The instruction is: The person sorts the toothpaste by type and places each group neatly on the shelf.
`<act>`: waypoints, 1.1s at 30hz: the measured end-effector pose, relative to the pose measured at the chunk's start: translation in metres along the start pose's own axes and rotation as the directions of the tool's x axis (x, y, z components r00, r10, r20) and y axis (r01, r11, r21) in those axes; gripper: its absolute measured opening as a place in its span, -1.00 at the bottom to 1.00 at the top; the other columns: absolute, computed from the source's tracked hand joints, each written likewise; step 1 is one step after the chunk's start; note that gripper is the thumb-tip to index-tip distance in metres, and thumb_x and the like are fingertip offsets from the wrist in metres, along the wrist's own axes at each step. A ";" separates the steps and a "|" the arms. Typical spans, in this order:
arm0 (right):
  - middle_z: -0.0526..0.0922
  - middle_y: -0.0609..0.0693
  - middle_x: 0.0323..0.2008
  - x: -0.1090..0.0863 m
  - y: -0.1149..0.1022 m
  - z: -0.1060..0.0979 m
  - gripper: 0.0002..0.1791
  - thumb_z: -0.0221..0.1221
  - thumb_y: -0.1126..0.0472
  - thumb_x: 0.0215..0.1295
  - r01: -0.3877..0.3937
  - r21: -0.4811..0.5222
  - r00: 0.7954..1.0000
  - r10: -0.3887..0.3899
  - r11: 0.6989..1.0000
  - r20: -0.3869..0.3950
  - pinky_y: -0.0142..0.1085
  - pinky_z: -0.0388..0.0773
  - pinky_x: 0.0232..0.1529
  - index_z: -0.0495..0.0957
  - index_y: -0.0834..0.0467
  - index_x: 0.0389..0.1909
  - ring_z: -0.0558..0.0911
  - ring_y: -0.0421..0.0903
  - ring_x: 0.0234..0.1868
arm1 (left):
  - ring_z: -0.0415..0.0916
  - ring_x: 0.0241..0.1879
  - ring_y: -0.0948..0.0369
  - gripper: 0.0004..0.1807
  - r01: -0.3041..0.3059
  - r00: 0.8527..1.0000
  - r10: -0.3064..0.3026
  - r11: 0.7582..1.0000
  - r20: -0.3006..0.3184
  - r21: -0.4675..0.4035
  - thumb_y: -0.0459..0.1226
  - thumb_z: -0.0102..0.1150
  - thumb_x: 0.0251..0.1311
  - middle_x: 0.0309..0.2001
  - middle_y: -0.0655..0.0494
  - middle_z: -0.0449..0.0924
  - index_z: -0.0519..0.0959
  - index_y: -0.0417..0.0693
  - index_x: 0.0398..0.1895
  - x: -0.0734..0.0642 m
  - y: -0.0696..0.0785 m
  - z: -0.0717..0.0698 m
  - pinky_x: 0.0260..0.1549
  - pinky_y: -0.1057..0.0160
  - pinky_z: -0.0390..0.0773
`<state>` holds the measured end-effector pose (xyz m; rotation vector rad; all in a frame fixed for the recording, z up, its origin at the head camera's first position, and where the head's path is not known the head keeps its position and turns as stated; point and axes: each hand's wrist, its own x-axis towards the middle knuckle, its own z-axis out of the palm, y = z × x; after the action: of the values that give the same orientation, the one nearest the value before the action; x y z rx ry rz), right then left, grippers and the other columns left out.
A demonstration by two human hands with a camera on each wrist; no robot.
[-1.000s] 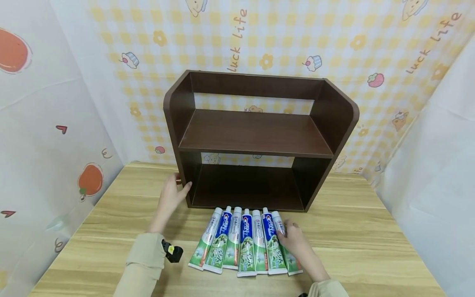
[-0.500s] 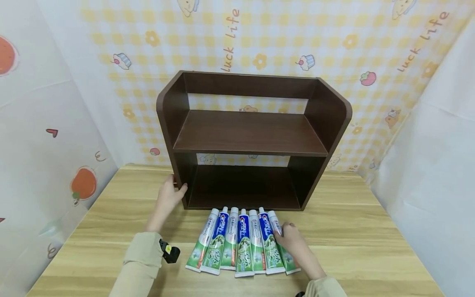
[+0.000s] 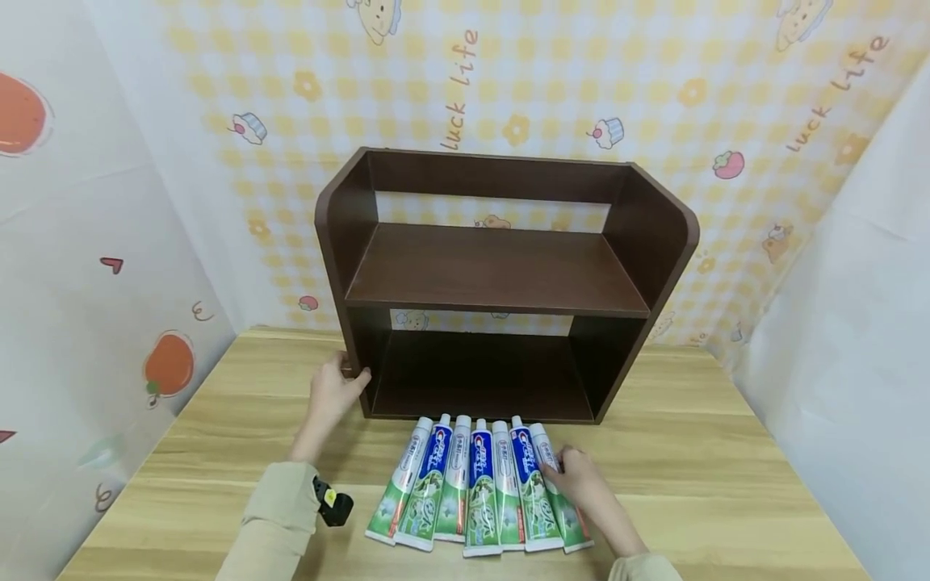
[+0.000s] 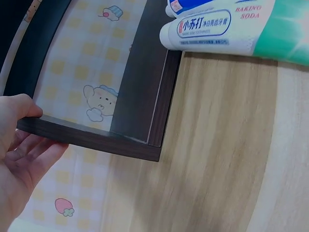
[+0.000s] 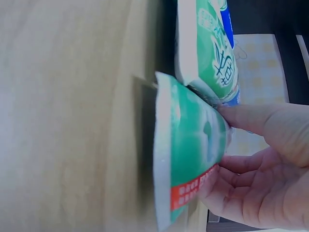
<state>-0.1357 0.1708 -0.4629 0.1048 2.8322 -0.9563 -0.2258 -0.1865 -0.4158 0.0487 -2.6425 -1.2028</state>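
A dark brown two-tier shelf (image 3: 497, 270) stands on the wooden table. My left hand (image 3: 336, 391) grips the lower front edge of its left side panel (image 4: 91, 137), thumb on the inner face and fingers outside. In front of the shelf, several toothpaste tubes lie in a fanned row, caps toward it; blue-and-green tubes (image 3: 482, 492) alternate with white-and-green ones. My right hand (image 3: 584, 484) pinches the rightmost white-and-green toothpaste tube (image 5: 193, 145) between thumb and fingers. In the right wrist view, that tube touches its neighbouring green tube (image 5: 212, 48).
Both shelf tiers hold nothing visible. Bare table (image 3: 697, 476) extends to the right and left. A yellow checked cloth (image 3: 516, 89) hangs behind the shelf, with white printed cloth (image 3: 94, 242) along the left side. A small black device (image 3: 336, 507) sits at the left wrist.
The head view has shifted slightly. Both hands keep their hold on the shelf panel and the rightmost toothpaste tube, and the row of tubes looks unchanged.
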 end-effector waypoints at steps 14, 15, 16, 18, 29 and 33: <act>0.48 0.06 -0.53 -0.001 0.000 -0.004 -0.71 0.21 0.17 0.07 0.000 -0.037 0.999 0.002 0.999 0.052 -0.39 0.39 -0.60 0.43 0.35 -0.43 0.41 -0.14 -0.54 | 0.55 -0.15 -0.17 -0.59 0.000 0.999 0.000 1.000 0.034 -0.012 -0.28 0.12 0.09 -0.11 -0.36 0.53 0.39 -0.42 -0.05 -0.001 -0.002 -0.002 -0.19 0.00 0.59; 0.48 0.06 -0.54 0.000 0.000 -0.004 -0.71 0.22 0.18 0.06 0.003 -0.030 0.999 -0.001 1.000 0.049 -0.39 0.39 -0.60 0.43 0.35 -0.43 0.41 -0.14 -0.54 | 0.55 -0.15 -0.17 -0.59 -0.002 1.000 0.003 1.000 0.029 -0.012 -0.28 0.12 0.09 -0.11 -0.35 0.53 0.39 -0.41 -0.06 -0.001 -0.002 -0.002 -0.19 -0.01 0.59; 0.48 0.06 -0.54 0.000 0.000 -0.004 -0.72 0.22 0.18 0.06 0.005 -0.027 0.999 -0.004 1.000 0.046 -0.39 0.39 -0.60 0.43 0.35 -0.44 0.41 -0.14 -0.54 | 0.55 -0.15 -0.17 -0.59 -0.002 1.000 0.003 1.000 0.027 -0.014 -0.28 0.12 0.09 -0.11 -0.35 0.53 0.39 -0.41 -0.06 -0.001 -0.002 -0.002 -0.19 -0.01 0.59; 0.47 0.05 -0.54 0.001 0.000 -0.004 -0.72 0.22 0.18 0.06 -0.003 -0.017 0.999 0.004 1.000 0.043 -0.39 0.39 -0.59 0.42 0.34 -0.44 0.41 -0.14 -0.53 | 0.55 -0.15 -0.17 -0.59 0.000 1.000 0.000 1.000 0.030 -0.013 -0.28 0.12 0.09 -0.11 -0.35 0.53 0.39 -0.41 -0.06 0.000 -0.003 -0.003 -0.19 0.00 0.59; 0.44 0.06 -0.56 0.001 0.001 -0.009 -0.75 0.21 0.22 0.06 -0.028 0.039 0.999 0.028 0.999 0.018 -0.38 0.40 -0.59 0.40 0.33 -0.48 0.41 -0.12 -0.53 | 0.54 -0.13 -0.19 -0.56 0.014 0.999 -0.012 1.000 0.050 -0.026 -0.29 0.11 0.09 -0.06 -0.39 0.50 0.37 -0.43 -0.02 0.002 -0.003 -0.003 -0.20 0.02 0.61; 0.44 0.06 -0.56 0.000 0.001 -0.009 -0.76 0.21 0.24 0.06 -0.035 0.050 0.999 0.035 0.998 0.008 -0.38 0.39 -0.59 0.40 0.33 -0.48 0.41 -0.13 -0.53 | 0.54 -0.12 -0.19 -0.57 0.015 0.998 -0.014 1.000 0.055 -0.019 -0.29 0.11 0.09 -0.07 -0.38 0.50 0.37 -0.42 -0.04 0.002 -0.003 -0.005 -0.20 0.02 0.60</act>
<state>-0.1367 0.1776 -0.4564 0.1558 2.7913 -1.0187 -0.2266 -0.1924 -0.4148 0.0321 -2.6820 -1.2512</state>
